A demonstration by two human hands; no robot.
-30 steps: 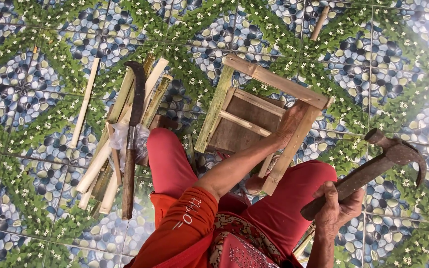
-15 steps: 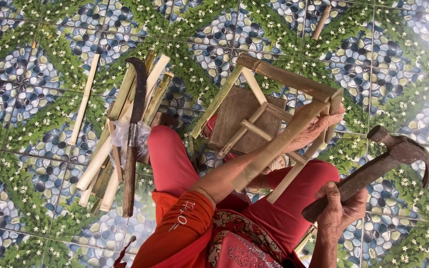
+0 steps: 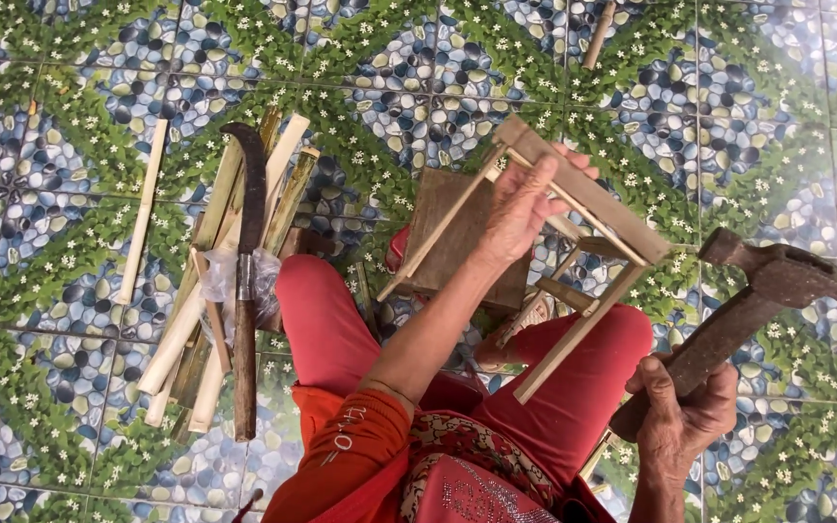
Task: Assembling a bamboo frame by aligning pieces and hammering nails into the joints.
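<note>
While gripping bamboo frame [image 3: 573, 208] mid-scene above knees with left hand [image 3: 520, 208] | right hand [image 3: 680, 421] clenched around hammer [image 3: 762, 300], right | steady frame before striking, keep fingers off rail.

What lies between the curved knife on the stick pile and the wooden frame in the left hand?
In the head view, the person's red-trousered leg and bare patterned floor tile separate the knife from the frame.

wooden frame [image 3: 573, 242] tipped upright, left hand [image 3: 520, 208] regripped higher
</note>
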